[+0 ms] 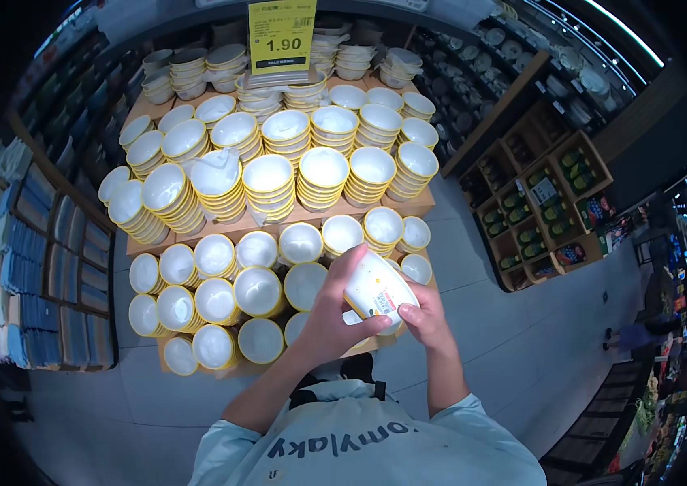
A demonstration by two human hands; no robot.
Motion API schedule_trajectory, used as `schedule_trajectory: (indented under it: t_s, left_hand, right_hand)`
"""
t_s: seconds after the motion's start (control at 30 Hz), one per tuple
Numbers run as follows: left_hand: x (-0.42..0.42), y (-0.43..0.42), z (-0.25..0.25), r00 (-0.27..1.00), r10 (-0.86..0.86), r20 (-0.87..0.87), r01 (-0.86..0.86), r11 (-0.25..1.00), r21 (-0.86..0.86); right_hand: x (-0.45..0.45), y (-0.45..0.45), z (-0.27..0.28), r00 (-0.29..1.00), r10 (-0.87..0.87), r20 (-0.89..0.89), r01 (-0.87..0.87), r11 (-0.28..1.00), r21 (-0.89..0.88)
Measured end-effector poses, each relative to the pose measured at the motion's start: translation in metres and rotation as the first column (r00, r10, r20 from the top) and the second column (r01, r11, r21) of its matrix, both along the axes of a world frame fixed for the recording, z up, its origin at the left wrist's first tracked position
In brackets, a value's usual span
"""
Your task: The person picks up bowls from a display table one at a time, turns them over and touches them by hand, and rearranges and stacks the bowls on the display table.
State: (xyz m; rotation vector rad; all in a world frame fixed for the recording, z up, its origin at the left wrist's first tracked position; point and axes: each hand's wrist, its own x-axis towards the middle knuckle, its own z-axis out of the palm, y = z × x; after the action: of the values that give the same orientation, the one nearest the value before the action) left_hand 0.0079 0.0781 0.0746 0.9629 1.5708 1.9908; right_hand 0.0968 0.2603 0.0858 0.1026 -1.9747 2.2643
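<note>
A white bowl (372, 283) with a printed label on its side is tilted in front of my chest, held between both hands. My left hand (334, 312) wraps its left side, thumb along the lower edge. On the right, my right hand (426, 316) grips the bowl with the thumb pressed near the label. Just beyond and below my hands stand stacks of white bowls with yellow rims (258, 292) on the lower tier of a wooden display. More such stacks (268, 174) fill the upper tier.
A yellow price sign (282, 36) reading 1.90 stands at the back of the display. To the left is a rack of folded textiles (52, 267). A wooden shelf with bottles (534, 202) stands at right on the grey floor (473, 324). Another person (643, 332) is at far right.
</note>
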Motion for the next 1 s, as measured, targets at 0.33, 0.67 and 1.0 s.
schedule_trajectory:
  t_s: [0.33,0.67,1.0]
  left_hand:
    - [0.002,-0.014,-0.005,0.961,0.275,-0.003,-0.275,0.961,0.010]
    - [0.005,-0.025,-0.015,0.961,0.270,0.054,-0.274,0.956,0.107]
    - [0.033,-0.007,0.006,0.964,0.252,0.081,-0.264,0.935,0.238]
  right_hand:
    - [-0.008,-0.054,-0.004,0.919,-0.388,-0.069,0.370,0.909,-0.191]
    - [-0.017,-0.069,0.001,0.923,-0.361,-0.135,0.371,0.927,0.060]
    - [0.008,-0.061,0.023,0.907,-0.363,-0.215,0.399,0.903,0.159]
